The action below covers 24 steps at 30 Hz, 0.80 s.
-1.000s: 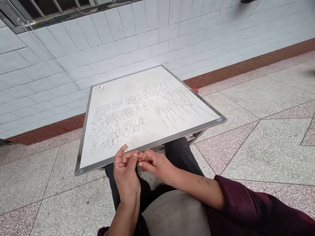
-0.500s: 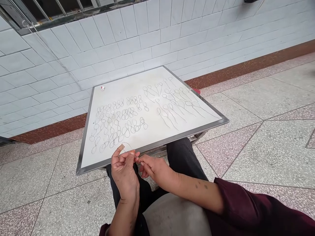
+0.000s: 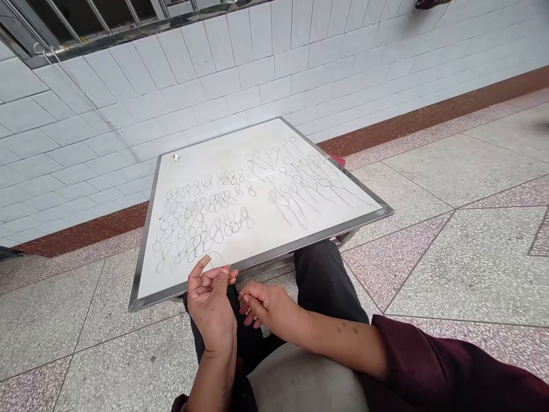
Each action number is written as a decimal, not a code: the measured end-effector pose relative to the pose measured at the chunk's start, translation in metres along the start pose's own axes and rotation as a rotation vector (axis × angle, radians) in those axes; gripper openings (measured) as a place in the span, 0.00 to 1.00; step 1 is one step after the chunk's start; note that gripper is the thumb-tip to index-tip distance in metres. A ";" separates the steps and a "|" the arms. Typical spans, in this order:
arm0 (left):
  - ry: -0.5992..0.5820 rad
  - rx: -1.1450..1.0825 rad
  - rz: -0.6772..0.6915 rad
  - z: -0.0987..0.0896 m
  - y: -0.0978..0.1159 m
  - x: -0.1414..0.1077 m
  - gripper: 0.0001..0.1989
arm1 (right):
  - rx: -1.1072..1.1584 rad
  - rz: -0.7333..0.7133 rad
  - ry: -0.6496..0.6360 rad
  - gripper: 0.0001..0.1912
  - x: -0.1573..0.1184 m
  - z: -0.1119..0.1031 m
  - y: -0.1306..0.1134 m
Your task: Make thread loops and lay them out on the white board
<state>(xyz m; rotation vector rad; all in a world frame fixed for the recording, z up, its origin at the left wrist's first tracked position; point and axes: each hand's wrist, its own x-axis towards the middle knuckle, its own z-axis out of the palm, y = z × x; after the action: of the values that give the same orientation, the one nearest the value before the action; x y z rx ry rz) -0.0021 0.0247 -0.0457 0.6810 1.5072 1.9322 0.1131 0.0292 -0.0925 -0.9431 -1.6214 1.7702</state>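
A thin wire (image 3: 218, 253) curves into a loop above the fingers of my left hand (image 3: 213, 297), which pinches it between thumb and fingers at the table's front edge. Just to the right, my right hand (image 3: 268, 306) has its thumb and forefinger pressed together on the lower part of the same wire. On the white table (image 3: 274, 232), figure-eight wire loops (image 3: 200, 224) lie in rows at the left. Single loops with long tails (image 3: 300, 194) lie at the right.
A small red and white object (image 3: 176, 158) sits at the table's back left corner. The metal-rimmed table stands by a white tiled wall (image 3: 240, 86). Dark-trousered legs (image 3: 319, 274) reach under its front edge. Something red (image 3: 338, 161) shows behind the right rim.
My hands have moved slightly apart, with a short stretch of wire now showing between them. The view has shifted a little.
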 end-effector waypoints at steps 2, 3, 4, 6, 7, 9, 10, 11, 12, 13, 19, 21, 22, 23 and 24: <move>0.004 -0.002 0.004 -0.001 -0.001 0.001 0.23 | 0.007 0.027 -0.021 0.08 -0.001 0.000 0.005; 0.006 -0.006 0.006 -0.002 -0.002 0.002 0.23 | 0.020 0.051 -0.032 0.09 -0.001 0.000 0.007; 0.009 -0.012 0.006 -0.003 -0.002 0.002 0.23 | 0.038 0.081 -0.042 0.09 -0.002 -0.001 0.010; 0.009 -0.019 -0.005 -0.005 -0.003 0.003 0.23 | 0.084 0.150 -0.064 0.09 -0.002 -0.001 0.016; 0.006 -0.022 -0.013 -0.005 -0.004 0.003 0.23 | 0.105 0.179 -0.075 0.09 -0.002 -0.002 0.018; 0.000 -0.022 -0.024 -0.005 -0.006 0.002 0.23 | 0.132 0.214 -0.101 0.09 -0.003 -0.004 0.022; -0.005 -0.021 -0.028 -0.005 -0.006 0.002 0.24 | 0.135 0.215 -0.118 0.08 -0.003 -0.006 0.023; -0.007 -0.021 -0.032 -0.005 -0.007 0.001 0.24 | 0.128 0.203 -0.135 0.08 -0.004 -0.007 0.024; -0.007 -0.021 -0.038 -0.005 -0.008 0.001 0.24 | 0.111 0.179 -0.149 0.08 -0.005 -0.009 0.025; -0.005 -0.024 -0.046 -0.005 -0.008 0.001 0.24 | 0.088 0.149 -0.158 0.09 -0.007 -0.011 0.026; 0.045 -0.053 -0.059 -0.012 -0.002 0.010 0.25 | -0.092 0.114 -0.229 0.11 -0.019 -0.022 0.048; 0.059 -0.054 -0.051 -0.015 0.002 0.013 0.26 | -0.138 0.134 -0.153 0.12 -0.019 -0.027 0.050; 0.059 -0.053 -0.055 -0.016 0.004 0.014 0.26 | -0.154 0.114 -0.079 0.13 -0.017 -0.029 0.047; 0.054 -0.054 -0.063 -0.016 0.005 0.013 0.26 | -0.166 0.075 -0.015 0.13 -0.014 -0.032 0.041; 0.046 -0.058 -0.072 -0.016 0.005 0.012 0.26 | -0.199 -0.020 0.074 0.13 -0.011 -0.033 0.033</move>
<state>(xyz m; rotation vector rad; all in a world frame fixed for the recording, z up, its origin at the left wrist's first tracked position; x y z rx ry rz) -0.0223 0.0222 -0.0439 0.5531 1.4772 1.9405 0.1483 0.0369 -0.1242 -1.0649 -1.7773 1.5630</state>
